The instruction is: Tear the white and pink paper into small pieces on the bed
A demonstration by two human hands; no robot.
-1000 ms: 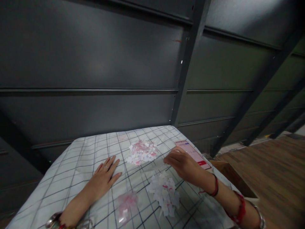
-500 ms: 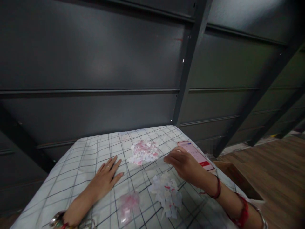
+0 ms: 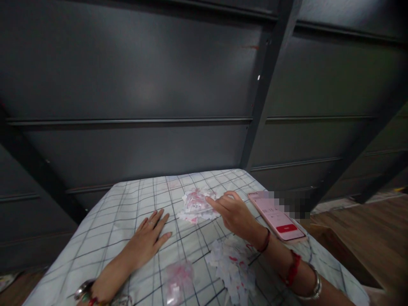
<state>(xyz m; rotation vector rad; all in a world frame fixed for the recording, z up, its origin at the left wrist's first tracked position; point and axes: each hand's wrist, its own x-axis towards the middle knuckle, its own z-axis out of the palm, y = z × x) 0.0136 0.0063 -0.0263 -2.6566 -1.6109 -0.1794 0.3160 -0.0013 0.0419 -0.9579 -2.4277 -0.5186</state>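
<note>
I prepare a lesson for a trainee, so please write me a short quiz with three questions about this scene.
1. True or false: the left hand lies palm down on the checked cloth.
2. The extended finger of the right hand is nearest to:
a) the pink packet
b) the far pile of scraps
c) the cardboard box
3. Complete: the phone shows a wide ____ button (a colour).

Key: 1 true; 2 b; 3 red.

Right grip [image 3: 231, 212] now at right side of far paper pile [image 3: 195, 207]
</note>
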